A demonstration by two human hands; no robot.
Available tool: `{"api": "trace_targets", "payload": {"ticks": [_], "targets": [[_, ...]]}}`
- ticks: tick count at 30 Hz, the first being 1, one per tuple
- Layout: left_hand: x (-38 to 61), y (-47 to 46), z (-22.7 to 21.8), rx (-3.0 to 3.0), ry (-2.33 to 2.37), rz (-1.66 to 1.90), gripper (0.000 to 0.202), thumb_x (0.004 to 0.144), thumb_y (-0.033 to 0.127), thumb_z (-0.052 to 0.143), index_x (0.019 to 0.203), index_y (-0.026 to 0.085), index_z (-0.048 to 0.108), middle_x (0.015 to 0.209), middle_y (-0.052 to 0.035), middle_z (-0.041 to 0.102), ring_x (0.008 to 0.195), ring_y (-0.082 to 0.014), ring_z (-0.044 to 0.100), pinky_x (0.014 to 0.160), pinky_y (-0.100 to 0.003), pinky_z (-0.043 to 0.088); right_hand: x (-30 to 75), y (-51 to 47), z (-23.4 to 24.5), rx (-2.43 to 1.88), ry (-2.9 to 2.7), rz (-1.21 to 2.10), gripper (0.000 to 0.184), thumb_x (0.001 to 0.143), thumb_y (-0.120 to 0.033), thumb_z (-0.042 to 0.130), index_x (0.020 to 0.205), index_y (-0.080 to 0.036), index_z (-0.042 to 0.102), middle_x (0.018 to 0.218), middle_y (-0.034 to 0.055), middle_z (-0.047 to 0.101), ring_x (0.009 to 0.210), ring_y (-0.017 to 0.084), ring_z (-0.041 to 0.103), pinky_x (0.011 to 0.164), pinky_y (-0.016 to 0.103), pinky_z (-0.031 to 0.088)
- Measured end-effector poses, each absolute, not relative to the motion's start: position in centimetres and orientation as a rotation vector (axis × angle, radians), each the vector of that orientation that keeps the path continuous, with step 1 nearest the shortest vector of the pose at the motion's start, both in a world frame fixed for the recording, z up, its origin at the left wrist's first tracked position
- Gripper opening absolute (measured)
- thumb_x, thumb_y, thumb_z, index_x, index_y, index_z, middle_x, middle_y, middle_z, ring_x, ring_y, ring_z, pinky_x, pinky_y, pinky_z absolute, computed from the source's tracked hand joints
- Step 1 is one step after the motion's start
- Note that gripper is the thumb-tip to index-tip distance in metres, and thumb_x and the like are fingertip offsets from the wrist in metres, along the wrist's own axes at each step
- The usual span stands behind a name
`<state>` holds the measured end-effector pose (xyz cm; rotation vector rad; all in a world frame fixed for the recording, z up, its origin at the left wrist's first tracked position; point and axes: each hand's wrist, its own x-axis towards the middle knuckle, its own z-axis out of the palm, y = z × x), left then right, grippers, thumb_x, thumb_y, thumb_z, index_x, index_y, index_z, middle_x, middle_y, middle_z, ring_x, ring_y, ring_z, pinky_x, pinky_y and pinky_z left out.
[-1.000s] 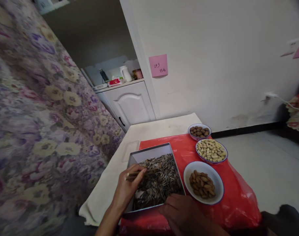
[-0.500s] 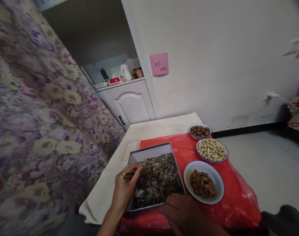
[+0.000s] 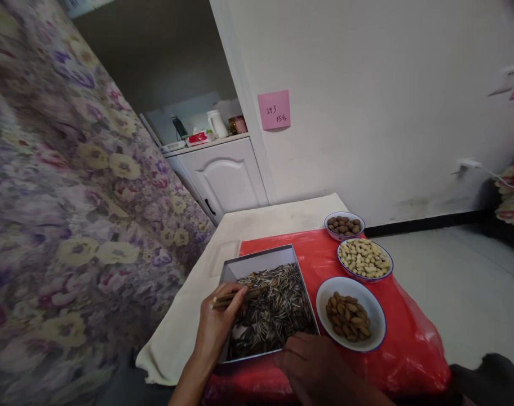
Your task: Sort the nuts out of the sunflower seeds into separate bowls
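My left hand (image 3: pixel 220 316) is closed round a pair of brown chopsticks (image 3: pixel 252 294), whose tips reach down into sunflower seeds (image 3: pixel 278 304). The striped seeds cover most of the bottom of a square white box (image 3: pixel 257 261), and a few brown almond-like pieces lie among them near the chopsticks. At the box's near right corner, my right hand (image 3: pixel 308 355) has its fingers curled over the rim. Just right of the box, a white bowl (image 3: pixel 377 321) holds almonds (image 3: pixel 348 317).
A bowl of peanuts (image 3: pixel 364 258) and a bowl of round brown nuts (image 3: pixel 344 225) stand behind the almonds. Red plastic sheeting (image 3: pixel 409 332) lies over a cream tablecloth (image 3: pixel 278 213). A floral curtain (image 3: pixel 96 214) hangs on the left, and a wall (image 3: pixel 367 113) rises behind.
The chopsticks and my left hand have shifted very slightly to the right among the seeds. My right hand stays at the box's corner.
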<state>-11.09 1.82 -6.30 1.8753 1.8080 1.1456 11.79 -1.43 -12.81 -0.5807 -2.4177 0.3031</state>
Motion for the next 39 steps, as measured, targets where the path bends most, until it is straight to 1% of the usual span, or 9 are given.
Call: {"api": "trace_targets", "payload": {"ticks": [4,10,15,20,23,27,32,36,39], "targets": [[-11.3,2.0,-6.3,1.838,1.798,1.202,0.025,0.086,0.042,0.061,0.081,0.019,0.068,0.078,-0.0015,0.065,0.070,-0.0161,0.062,0.061,-0.023,0.048,11.7,-1.4,-12.9,-0.585,-2.411,0.294,0.015,0.082,-0.007,0.053,0.089,-0.019,0.057,0.082,0.0021,0.061,0.072,0.017,0.053,0.059,0.029,0.033],[-11.8,2.5,-6.6,1.810,1.786,1.167,0.025,0.086,0.043,0.062,0.082,0.019,0.069,0.076,-0.0008,0.066,0.064,-0.0149,0.062,0.060,-0.023,0.048,11.8,-1.5,-12.5,-0.578,-2.385,0.318,0.016,0.082,-0.006,0.051,0.090,-0.019,0.059,0.081,0.0029,0.062,0.071,0.017,0.053,0.058,0.030,0.033],[-11.8,3.1,-6.5,1.825,1.791,1.140,0.024,0.085,0.042,0.063,0.080,0.020,0.070,0.074,-0.0005,0.068,0.067,-0.0157,0.063,0.060,-0.022,0.048,11.9,-1.5,-12.3,-0.583,-2.387,0.322,0.013,0.082,-0.008,0.055,0.087,-0.019,0.060,0.081,0.0018,0.062,0.071,0.017,0.054,0.058,0.029,0.034],[-11.4,3.2,-6.5,1.826,1.790,1.134,0.024,0.084,0.042,0.063,0.078,0.020,0.069,0.069,0.0006,0.066,0.063,-0.0149,0.062,0.058,-0.022,0.047,11.9,-1.5,-12.2,-0.589,-2.381,0.322,0.015,0.079,-0.007,0.055,0.087,-0.019,0.060,0.081,0.0020,0.063,0.071,0.017,0.055,0.058,0.029,0.033],[-11.3,3.0,-6.5,1.827,1.797,1.144,0.025,0.084,0.042,0.063,0.076,0.019,0.069,0.068,0.0006,0.066,0.062,-0.0147,0.061,0.058,-0.022,0.047,12.0,-1.6,-12.1,-0.591,-2.375,0.336,0.016,0.080,-0.007,0.054,0.089,-0.018,0.060,0.081,0.0024,0.063,0.071,0.017,0.055,0.059,0.029,0.033],[-11.3,2.9,-6.5,1.822,1.808,1.162,0.026,0.084,0.043,0.063,0.074,0.019,0.068,0.065,0.0010,0.065,0.061,-0.0147,0.061,0.058,-0.022,0.046,11.9,-1.6,-12.0,-0.587,-2.376,0.318,0.015,0.081,-0.006,0.053,0.087,-0.018,0.059,0.080,0.0021,0.062,0.071,0.017,0.054,0.058,0.029,0.033],[-11.4,2.7,-6.6,1.810,1.812,1.180,0.027,0.084,0.043,0.063,0.074,0.019,0.068,0.064,0.0006,0.064,0.062,-0.0154,0.061,0.058,-0.023,0.047,12.0,-1.6,-12.1,-0.589,-2.397,0.338,0.016,0.082,-0.007,0.053,0.090,-0.019,0.059,0.083,0.0022,0.062,0.073,0.017,0.055,0.059,0.029,0.035],[-11.6,2.7,-6.7,1.802,1.796,1.187,0.027,0.083,0.043,0.064,0.076,0.018,0.069,0.067,-0.0001,0.066,0.061,-0.0153,0.062,0.056,-0.022,0.048,12.0,-1.6,-12.3,-0.585,-2.396,0.344,0.017,0.084,-0.007,0.051,0.093,-0.019,0.058,0.084,0.0025,0.062,0.074,0.017,0.055,0.060,0.029,0.035],[-11.6,2.7,-6.8,1.787,1.783,1.197,0.026,0.083,0.043,0.065,0.078,0.018,0.070,0.072,-0.0003,0.067,0.059,-0.0145,0.062,0.056,-0.022,0.049,11.9,-1.6,-12.4,-0.567,-2.367,0.336,0.016,0.084,-0.007,0.050,0.091,-0.019,0.058,0.083,0.0026,0.061,0.072,0.017,0.053,0.059,0.029,0.033]]}}
